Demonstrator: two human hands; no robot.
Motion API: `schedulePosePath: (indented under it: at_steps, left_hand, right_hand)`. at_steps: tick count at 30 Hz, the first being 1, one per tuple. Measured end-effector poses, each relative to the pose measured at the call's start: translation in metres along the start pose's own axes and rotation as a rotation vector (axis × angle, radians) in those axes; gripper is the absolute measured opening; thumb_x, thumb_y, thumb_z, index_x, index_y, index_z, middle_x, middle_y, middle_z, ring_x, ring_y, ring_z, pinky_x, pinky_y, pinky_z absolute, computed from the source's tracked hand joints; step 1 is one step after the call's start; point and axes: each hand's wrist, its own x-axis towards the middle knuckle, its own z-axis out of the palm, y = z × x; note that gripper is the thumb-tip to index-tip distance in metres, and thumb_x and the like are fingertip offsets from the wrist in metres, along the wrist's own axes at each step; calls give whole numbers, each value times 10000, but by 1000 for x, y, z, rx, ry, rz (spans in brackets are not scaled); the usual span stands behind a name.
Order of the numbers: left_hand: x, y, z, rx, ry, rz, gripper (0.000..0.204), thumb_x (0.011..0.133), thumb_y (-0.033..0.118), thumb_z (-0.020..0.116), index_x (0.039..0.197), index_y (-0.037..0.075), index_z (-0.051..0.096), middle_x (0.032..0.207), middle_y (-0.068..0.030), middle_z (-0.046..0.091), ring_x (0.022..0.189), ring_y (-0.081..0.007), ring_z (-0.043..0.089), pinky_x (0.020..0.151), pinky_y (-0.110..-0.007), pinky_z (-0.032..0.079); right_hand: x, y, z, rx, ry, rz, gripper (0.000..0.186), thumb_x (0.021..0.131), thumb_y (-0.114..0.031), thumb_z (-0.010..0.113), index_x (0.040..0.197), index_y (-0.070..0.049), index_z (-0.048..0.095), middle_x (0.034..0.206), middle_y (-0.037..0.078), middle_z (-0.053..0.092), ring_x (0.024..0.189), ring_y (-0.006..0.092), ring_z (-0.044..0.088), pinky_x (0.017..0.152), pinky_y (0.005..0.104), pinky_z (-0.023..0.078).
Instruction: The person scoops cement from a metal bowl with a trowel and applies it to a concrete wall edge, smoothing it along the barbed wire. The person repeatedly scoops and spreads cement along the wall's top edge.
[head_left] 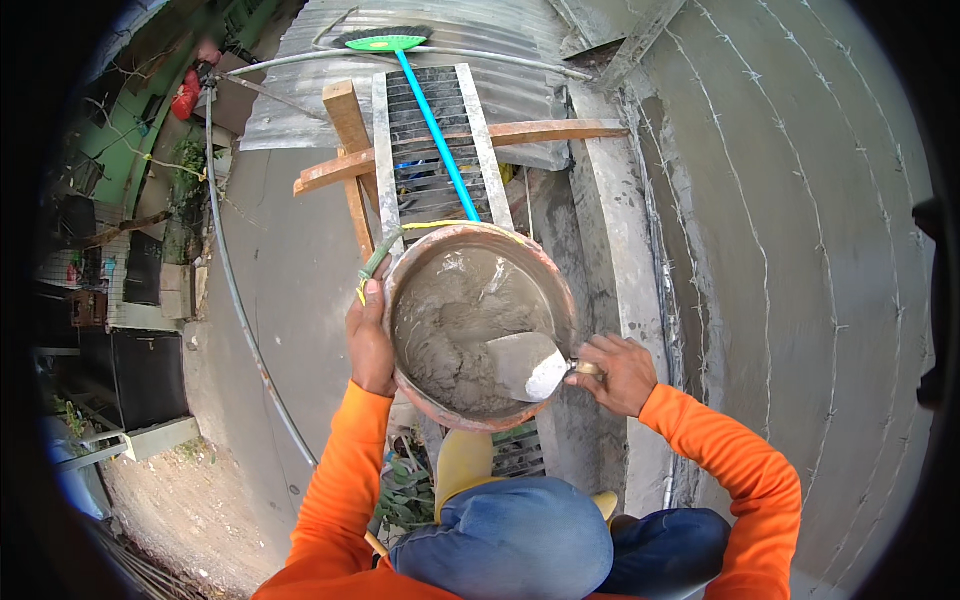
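A round, reddish-brown bucket sits in front of me, with wet grey mortar inside. My left hand is closed on the bucket's left side, beside its green-sleeved handle. Around the short wooden grip of a trowel, the fingers of my right hand are wrapped at the bucket's right edge. The trowel's blade lies over the mortar, its surface partly coated grey and white near the neck. What bears the bucket's weight underneath is mostly hidden.
Beyond the bucket runs a narrow slatted walkway, crossed by a wooden beam. A broom with a blue handle lies along it. Barbed wire stretches on the right beside a concrete ledge. Corrugated sheets lie ahead.
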Motion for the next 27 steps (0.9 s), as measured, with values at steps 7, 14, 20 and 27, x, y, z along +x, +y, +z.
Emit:
schedulePosePath:
  at_steps: [7,14,20,27]
  left_hand:
    - [6,-18,-25,9,30,-29,567,1134,373,370,1531,-21,464,1489,-132,554,1335,-229,542,1158,-368,395]
    - [26,-42,-66,-169,-77,-151,643,1132,478,331,1596,35,377,1569,-125,493,1429,-271,470,1217,-418,332]
    - [52,42,-46,670,426,378,729,1055,414,600,1599,7,337,1589,-206,431,1418,-295,464,1205,-403,324]
    - [-11,49,243,847,-817,832,408,1055,100,512,1454,25,554,1397,-178,605,1179,-260,628,1015,-393,488]
  right_hand:
    - [-26,-3,48,359,182,5,440,899,-434,757,1154,-85,674,1105,113,665,1072,358,636,908,472,483]
    - [-64,-7,66,579,447,112,389,913,-334,765,1203,-111,633,1183,140,626,1105,387,604,948,491,472]
    - [-168,24,82,661,590,430,369,915,-286,769,1195,-81,644,1109,163,643,1024,414,633,862,469,511]
    - [-329,43,136,444,848,968,357,904,-292,790,1145,-69,650,1025,172,685,959,414,673,798,454,533]
